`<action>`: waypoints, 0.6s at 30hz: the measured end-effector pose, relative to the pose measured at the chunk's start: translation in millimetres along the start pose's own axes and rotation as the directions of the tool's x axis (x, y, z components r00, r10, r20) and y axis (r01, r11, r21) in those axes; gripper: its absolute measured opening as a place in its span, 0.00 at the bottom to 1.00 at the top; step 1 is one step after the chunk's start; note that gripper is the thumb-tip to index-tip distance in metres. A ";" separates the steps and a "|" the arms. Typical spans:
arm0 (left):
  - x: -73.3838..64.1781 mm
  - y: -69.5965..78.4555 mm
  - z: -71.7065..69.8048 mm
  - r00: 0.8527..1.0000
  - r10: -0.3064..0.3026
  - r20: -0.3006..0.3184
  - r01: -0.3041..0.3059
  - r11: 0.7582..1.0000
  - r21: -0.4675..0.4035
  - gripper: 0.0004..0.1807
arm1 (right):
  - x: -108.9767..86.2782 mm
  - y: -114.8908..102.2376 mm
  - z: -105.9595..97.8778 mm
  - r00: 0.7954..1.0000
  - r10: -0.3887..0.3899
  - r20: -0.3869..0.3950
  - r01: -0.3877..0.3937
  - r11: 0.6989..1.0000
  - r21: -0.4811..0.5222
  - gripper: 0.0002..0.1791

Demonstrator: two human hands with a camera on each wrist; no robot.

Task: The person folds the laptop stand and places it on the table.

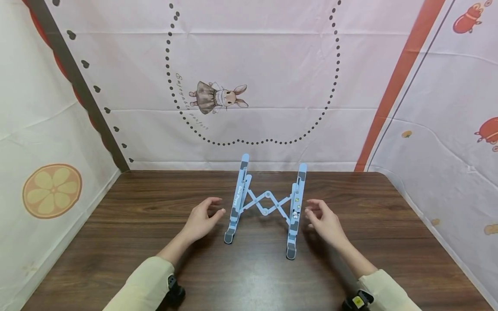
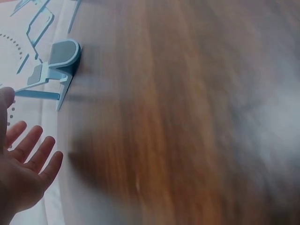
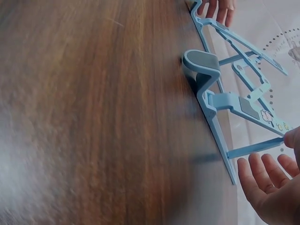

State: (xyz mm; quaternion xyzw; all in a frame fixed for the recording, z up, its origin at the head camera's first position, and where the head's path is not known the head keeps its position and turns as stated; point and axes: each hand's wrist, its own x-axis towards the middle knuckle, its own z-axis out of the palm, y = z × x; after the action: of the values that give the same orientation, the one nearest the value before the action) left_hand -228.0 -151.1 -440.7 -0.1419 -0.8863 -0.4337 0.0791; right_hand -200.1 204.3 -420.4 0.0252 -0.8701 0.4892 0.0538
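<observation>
A light blue folding laptop stand (image 1: 237, 199) stands unfolded on the table, its two long arms raised at the back and joined by crossed links. Grey pads and small cartoon stickers mark the arms. My left hand (image 1: 203, 219) hovers just left of the stand with fingers loosely bent and a small gap between. On the other side, my right hand (image 1: 326, 224) is close beside the right arm, fingers relaxed and holding nothing. In the right wrist view the right thumb overlaps that arm; whether it touches, I cannot tell. The left wrist view shows the left hand's fingers (image 2: 43, 152) spread.
The stand is on a dark brown wood-grain table (image 1: 128, 224). Behind it hangs a pale printed cloth (image 1: 272, 69) with a rabbit figure, and similar cloth walls enclose the left and right sides. Black straps with small devices (image 1: 359, 300) sit on both wrists.
</observation>
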 end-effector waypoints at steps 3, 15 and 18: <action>3.4 1.5 3.2 1.000 -0.022 0.005 0.022 1.000 -0.020 0.21 | -0.8 -0.7 1.6 0.999 0.033 0.024 -0.034 0.998 0.043 0.19; 14.2 11.9 13.0 0.994 -0.111 0.006 0.112 0.991 -0.070 0.17 | -1.0 -4.0 8.9 0.994 0.098 0.053 -0.104 0.984 0.144 0.18; 16.8 12.8 15.6 0.993 -0.121 -0.003 0.120 0.990 -0.078 0.16 | -1.1 -4.5 11.8 0.993 0.104 0.055 -0.112 0.981 0.161 0.17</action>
State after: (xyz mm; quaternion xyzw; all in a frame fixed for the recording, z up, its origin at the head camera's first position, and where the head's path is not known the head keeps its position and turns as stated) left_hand -240.2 -128.3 -436.3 -0.0894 -0.8753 -0.4725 0.0508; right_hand -199.3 191.9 -422.8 -0.0064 -0.8281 0.5605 0.0049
